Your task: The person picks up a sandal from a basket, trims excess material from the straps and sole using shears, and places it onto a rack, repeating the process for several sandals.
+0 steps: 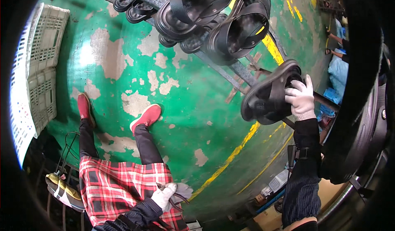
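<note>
The black sandal [269, 95] at the right is thick-soled moulded rubber, matte, with broad straps, and sits tilted on a dark metal rail [222, 68] that runs diagonally across the upper view. The right hand [301, 98], in a white knit cotton glove, has its grip curled around the sandal's right edge, fingers wrapped over the sole rim, holding it at the rail. Further up the rail hang more black sandals [214, 21] of the same glossy rubber; at least six are visible in a close cluster, overlapping so the exact number cannot be told.

The left hand [164, 196], also in a white glove, rests low over the lap, its grip pressed together around a small pair of metal pliers [175, 198] and a bit of pale cloth. The lap is covered by a red-and-white plaid apron [117, 185]. Two red shoes [146, 116] stand on the green floor [193, 120], whose paint is flaked in pale patches and crossed by yellow lines. Two white plastic lattice crates [43, 66] stand at the left.
</note>
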